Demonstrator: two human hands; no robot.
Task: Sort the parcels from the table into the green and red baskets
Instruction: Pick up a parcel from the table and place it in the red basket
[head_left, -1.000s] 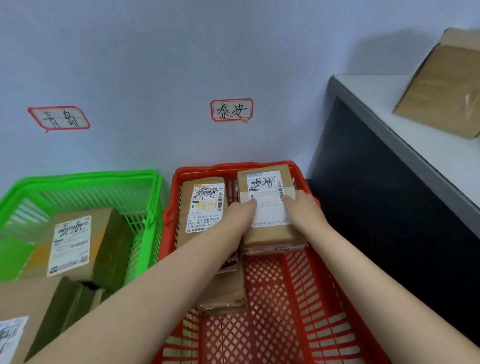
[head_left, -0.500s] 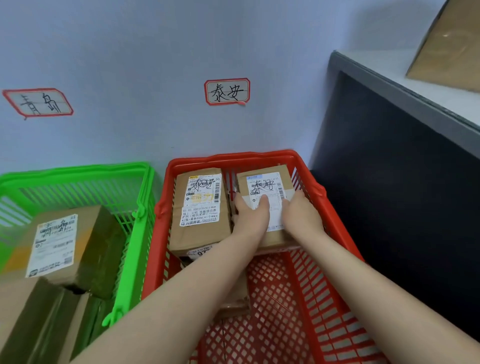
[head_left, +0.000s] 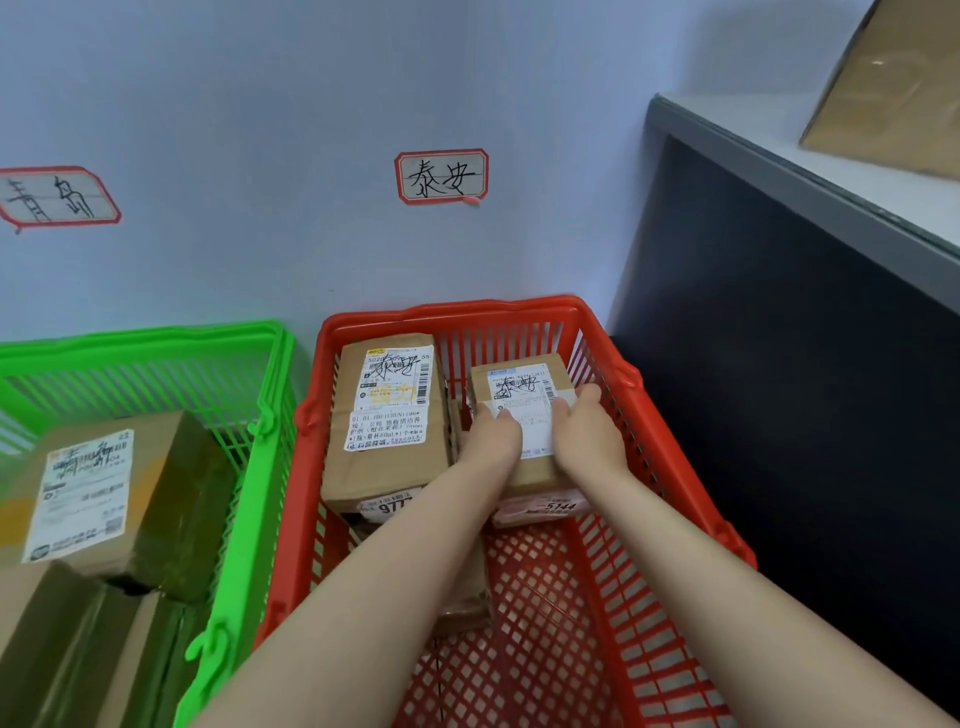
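A small brown parcel (head_left: 524, 387) with a white label sits at the far right of the red basket (head_left: 452, 314). My left hand (head_left: 496, 439) grips its left side and my right hand (head_left: 589, 434) grips its right side, thumbs on the label. A larger labelled parcel (head_left: 387, 421) lies to its left in the same basket, with more parcels partly hidden beneath. The green basket (head_left: 156, 340) at the left holds a labelled brown box (head_left: 104, 493) and another box (head_left: 62, 649) in front of it.
Two handwritten signs hang on the wall, one (head_left: 441, 175) above the red basket and one (head_left: 54, 200) above the green basket. At the right a grey table (head_left: 810, 171) with a dark side panel carries a brown parcel (head_left: 893, 88).
Both hands have carried the small parcel lower and further right inside the red basket, beside the larger parcel. The view has tilted down.
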